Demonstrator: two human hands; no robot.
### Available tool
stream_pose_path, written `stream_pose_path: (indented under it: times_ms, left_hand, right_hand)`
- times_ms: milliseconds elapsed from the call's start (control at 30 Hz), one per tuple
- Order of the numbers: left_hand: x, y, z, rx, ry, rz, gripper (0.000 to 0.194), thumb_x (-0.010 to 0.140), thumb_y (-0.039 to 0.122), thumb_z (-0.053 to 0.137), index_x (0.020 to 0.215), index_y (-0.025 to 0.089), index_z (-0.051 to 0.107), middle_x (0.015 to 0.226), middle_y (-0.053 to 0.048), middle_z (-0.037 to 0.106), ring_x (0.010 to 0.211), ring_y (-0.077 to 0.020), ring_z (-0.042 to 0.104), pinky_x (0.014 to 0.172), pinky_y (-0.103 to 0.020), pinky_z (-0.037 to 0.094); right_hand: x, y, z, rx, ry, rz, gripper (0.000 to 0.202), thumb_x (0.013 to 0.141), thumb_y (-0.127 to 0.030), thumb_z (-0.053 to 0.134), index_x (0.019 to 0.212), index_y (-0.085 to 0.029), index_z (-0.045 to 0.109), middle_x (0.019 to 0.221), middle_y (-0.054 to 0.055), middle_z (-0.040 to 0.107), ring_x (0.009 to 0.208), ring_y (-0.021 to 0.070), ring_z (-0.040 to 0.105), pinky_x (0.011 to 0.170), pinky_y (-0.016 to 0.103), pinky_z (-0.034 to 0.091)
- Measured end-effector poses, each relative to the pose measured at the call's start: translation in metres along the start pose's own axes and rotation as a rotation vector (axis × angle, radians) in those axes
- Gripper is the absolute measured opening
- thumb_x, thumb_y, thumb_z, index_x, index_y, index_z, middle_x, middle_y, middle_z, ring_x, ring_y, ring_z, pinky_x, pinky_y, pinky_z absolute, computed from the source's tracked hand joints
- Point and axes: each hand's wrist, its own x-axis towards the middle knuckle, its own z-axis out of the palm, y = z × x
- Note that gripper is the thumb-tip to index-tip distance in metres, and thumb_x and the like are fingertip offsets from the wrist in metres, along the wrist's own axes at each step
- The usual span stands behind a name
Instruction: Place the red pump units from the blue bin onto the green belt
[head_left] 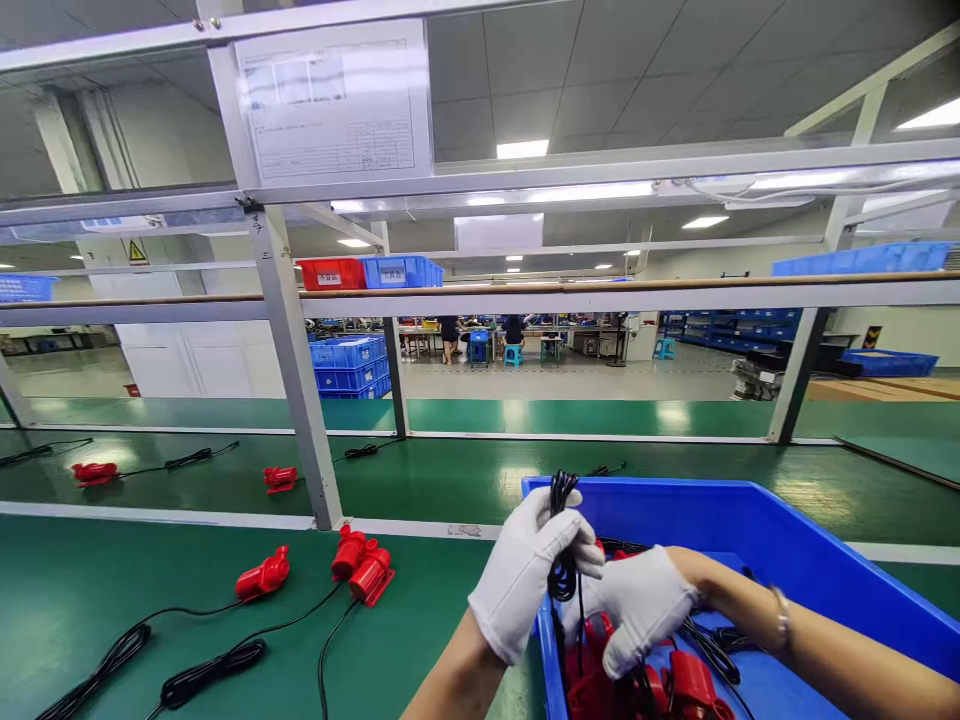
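My left hand, in a white glove, is closed round a coiled black cable above the near left edge of a blue bin. My right hand, also gloved, reaches down into the bin among red parts and black cables; its fingertips are partly hidden, and what they hold cannot be made out. On the green table to the left lie a red part and two more red parts side by side, with black cables trailing toward me.
A metal post rises at the table's far edge, left of the bin. Behind, a green belt carries red parts with cables. Red and blue boxes sit on the shelf. People sit far back.
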Motion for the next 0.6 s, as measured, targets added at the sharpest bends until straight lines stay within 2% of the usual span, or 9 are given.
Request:
stream_pose_path:
  times_ms: [133, 200, 300, 367, 400, 433, 500, 567, 600]
  left_hand:
    - [0.003, 0.011, 0.027, -0.153, -0.109, 0.003, 0.039, 0.086, 0.042, 0.065, 0.112, 0.015, 0.055, 0.093, -0.007, 0.065, 0.074, -0.0182, 0.067, 0.07, -0.032, 0.054]
    - [-0.004, 0.015, 0.034, -0.353, -0.122, 0.003, 0.04, 0.09, 0.046, 0.059, 0.118, 0.019, 0.054, 0.113, -0.011, 0.063, 0.086, -0.0212, 0.068, 0.078, -0.037, 0.054]
    - [-0.017, 0.008, 0.024, -0.594, 0.02, 0.012, 0.034, 0.093, 0.043, 0.054, 0.118, 0.02, 0.056, 0.131, -0.01, 0.056, 0.101, -0.0231, 0.065, 0.091, -0.043, 0.051]
    - [-0.022, -0.009, 0.01, -0.643, 0.121, -0.06, 0.03, 0.094, 0.04, 0.052, 0.107, 0.014, 0.06, 0.121, -0.012, 0.062, 0.097, -0.0228, 0.066, 0.096, -0.045, 0.049]
    - [-0.022, -0.019, 0.004, -0.656, 0.123, -0.14, 0.034, 0.094, 0.043, 0.051, 0.101, 0.011, 0.061, 0.109, -0.013, 0.066, 0.092, -0.0228, 0.067, 0.096, -0.045, 0.048]
    - [-0.022, -0.03, 0.0, -0.673, 0.082, -0.233, 0.04, 0.093, 0.048, 0.051, 0.096, 0.009, 0.062, 0.099, -0.013, 0.067, 0.087, -0.0232, 0.067, 0.096, -0.046, 0.048]
    - [-0.02, -0.048, 0.0, -0.703, -0.074, -0.399, 0.057, 0.089, 0.062, 0.049, 0.095, 0.006, 0.063, 0.094, -0.014, 0.067, 0.087, -0.0258, 0.068, 0.096, -0.048, 0.046]
    - [-0.015, -0.055, 0.007, -0.711, -0.192, -0.446, 0.069, 0.088, 0.07, 0.039, 0.102, 0.008, 0.065, 0.104, -0.015, 0.066, 0.096, -0.0277, 0.066, 0.098, -0.049, 0.044]
    - [-0.013, -0.055, 0.012, -0.711, -0.208, -0.425, 0.069, 0.09, 0.071, 0.033, 0.107, 0.012, 0.065, 0.109, -0.014, 0.065, 0.102, -0.0269, 0.065, 0.097, -0.049, 0.044]
  right_hand:
    - [-0.029, -0.014, -0.017, 0.062, 0.383, 0.014, 0.041, 0.088, -0.055, 0.056, 0.081, -0.016, 0.067, 0.075, 0.003, 0.064, 0.072, 0.0163, 0.061, 0.068, 0.027, 0.055]
    - [-0.039, -0.02, -0.026, 0.067, 0.483, 0.048, 0.045, 0.093, -0.055, 0.045, 0.084, -0.016, 0.064, 0.078, 0.005, 0.065, 0.072, 0.0171, 0.061, 0.066, 0.029, 0.055]
    - [-0.053, -0.032, -0.045, 0.097, 0.64, 0.016, 0.048, 0.099, -0.054, 0.034, 0.094, -0.016, 0.062, 0.089, 0.007, 0.066, 0.08, 0.0182, 0.062, 0.075, 0.031, 0.055]
    - [-0.062, -0.041, -0.055, 0.111, 0.747, -0.087, 0.047, 0.1, -0.054, 0.034, 0.098, -0.016, 0.061, 0.096, 0.008, 0.066, 0.087, 0.0186, 0.063, 0.083, 0.032, 0.053]
    - [-0.065, -0.046, -0.058, 0.112, 0.796, -0.134, 0.045, 0.1, -0.054, 0.037, 0.099, -0.016, 0.062, 0.099, 0.008, 0.066, 0.091, 0.019, 0.063, 0.086, 0.032, 0.053]
    - [-0.068, -0.051, -0.059, 0.113, 0.839, -0.166, 0.042, 0.099, -0.053, 0.04, 0.099, -0.017, 0.062, 0.102, 0.008, 0.066, 0.093, 0.0192, 0.063, 0.087, 0.031, 0.052]
    - [-0.071, -0.061, -0.055, 0.126, 0.892, -0.179, 0.036, 0.1, -0.049, 0.042, 0.1, -0.018, 0.062, 0.107, 0.008, 0.065, 0.097, 0.0191, 0.063, 0.09, 0.031, 0.051]
    - [-0.074, -0.071, -0.046, 0.136, 0.885, -0.193, 0.031, 0.101, -0.044, 0.042, 0.1, -0.02, 0.061, 0.109, 0.007, 0.065, 0.099, 0.019, 0.063, 0.091, 0.031, 0.051]
    - [-0.076, -0.075, -0.04, 0.126, 0.866, -0.207, 0.03, 0.101, -0.042, 0.041, 0.099, -0.02, 0.061, 0.109, 0.006, 0.065, 0.1, 0.0191, 0.062, 0.092, 0.03, 0.051]
